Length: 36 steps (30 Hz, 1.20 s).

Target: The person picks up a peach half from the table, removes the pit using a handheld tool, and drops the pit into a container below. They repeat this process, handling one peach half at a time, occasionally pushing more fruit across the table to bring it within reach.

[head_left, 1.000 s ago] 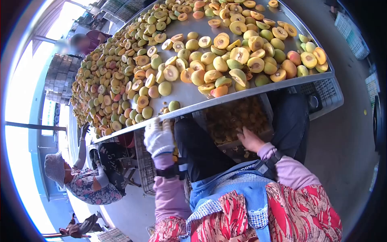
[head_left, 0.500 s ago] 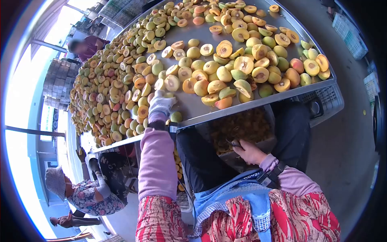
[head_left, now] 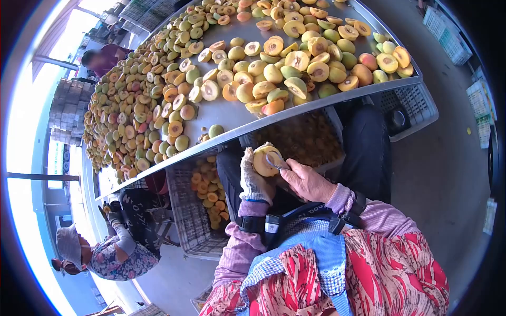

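Observation:
My left hand (head_left: 254,181), in a white knit glove, holds a halved peach (head_left: 263,160) cut face up over my lap. My bare right hand (head_left: 307,181) grips a small metal pitting tool (head_left: 275,160) whose tip rests on the peach's cut face. Both hands are below the near edge of the steel table (head_left: 226,113). Under the table in front of my knees sits a bin of pits and scraps (head_left: 303,138).
The table carries several whole and halved peaches (head_left: 158,100). A grey crate of peach halves (head_left: 206,192) stands lower left, an empty grey crate (head_left: 416,108) at right. A seated person in a hat (head_left: 100,250) works at left; another person (head_left: 100,58) is at the far side.
My left hand has come back from the table top with a peach half and now holds it over my lap. My right hand rose from the bin and set the tool on it.

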{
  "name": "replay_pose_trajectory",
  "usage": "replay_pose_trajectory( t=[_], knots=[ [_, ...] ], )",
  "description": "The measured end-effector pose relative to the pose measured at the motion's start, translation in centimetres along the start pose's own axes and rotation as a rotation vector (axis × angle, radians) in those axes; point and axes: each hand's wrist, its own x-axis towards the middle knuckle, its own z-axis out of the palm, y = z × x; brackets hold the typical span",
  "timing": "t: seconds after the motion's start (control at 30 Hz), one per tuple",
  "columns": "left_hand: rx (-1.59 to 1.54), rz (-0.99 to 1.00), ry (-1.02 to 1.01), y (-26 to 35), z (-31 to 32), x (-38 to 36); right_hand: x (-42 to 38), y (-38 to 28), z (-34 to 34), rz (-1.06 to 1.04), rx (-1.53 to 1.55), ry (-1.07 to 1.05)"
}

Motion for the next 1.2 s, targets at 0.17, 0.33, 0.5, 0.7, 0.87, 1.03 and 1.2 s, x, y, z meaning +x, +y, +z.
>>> replay_pose_trajectory(
  t=[0.17,0.33,0.5,0.7,0.87,1.03,1.2],
  knots=[
    [-0.029,0.018,0.044,-1.9,-0.5,0.1,0.7,0.4,0.7,-0.104,-0.08,0.228],
    [0.178,0.224,-0.034,-3.2,-0.4,-0.3,2.4,-0.4,0.1,0.311,0.362,0.139],
    [0.411,0.426,-0.124,-3.3,-1.3,-0.5,2.7,0.9,-0.6,0.437,0.735,0.007],
    [0.049,0.327,0.043,-2.1,1.0,-1.4,0.9,0.8,-0.6,0.446,0.503,-0.012],
    [-0.121,0.12,0.002,-1.7,-0.1,-0.5,-0.7,1.7,0.8,0.019,-0.12,0.058],
    [-0.13,0.096,0.052,-2.4,-0.7,-0.3,-0.2,2.5,1.4,0.014,-0.196,0.057],
    [0.008,0.175,0.158,-2.9,-1.3,-0.1,0.0,2.9,1.5,-0.006,-0.178,-0.016]
  ],
)
